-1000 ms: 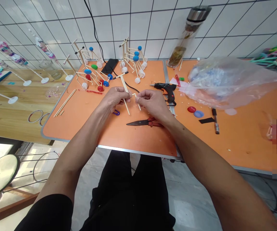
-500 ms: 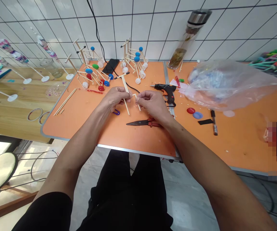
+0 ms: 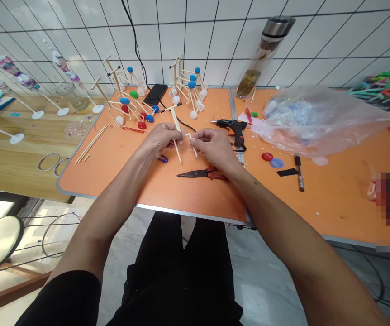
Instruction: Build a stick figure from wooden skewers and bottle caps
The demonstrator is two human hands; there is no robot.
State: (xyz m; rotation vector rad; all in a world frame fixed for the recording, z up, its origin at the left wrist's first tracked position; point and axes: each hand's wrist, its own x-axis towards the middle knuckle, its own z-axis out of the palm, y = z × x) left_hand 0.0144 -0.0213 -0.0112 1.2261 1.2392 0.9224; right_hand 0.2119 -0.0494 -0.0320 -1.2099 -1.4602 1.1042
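Note:
My left hand (image 3: 164,136) is closed on a frame of thin wooden sticks (image 3: 175,118), whose crossbar at the far end has black tips. In a pinch of my right hand (image 3: 209,144) is a short wooden stick (image 3: 194,149) pointing down toward me. A small bent piece of wood (image 3: 188,135) bridges the gap between both sets of fingertips; whether it is joined to either part I cannot tell. Pliers with red handles (image 3: 198,174) lie just below the hands, partly under my right wrist. A purple clip-like loop (image 3: 163,158) rests beside my left hand.
Stick models with coloured caps (image 3: 134,102) stand at the back left, near a black phone (image 3: 156,94). To the right are a hot glue gun (image 3: 232,129), a plastic bag (image 3: 303,117), a tall glass bottle (image 3: 259,63) and a marker (image 3: 300,174). Loose sticks (image 3: 91,144) lie left.
Both hands keep nearly the same pose and hold on the sticks. The whole view has shifted very slightly; nothing was taken up or let go.

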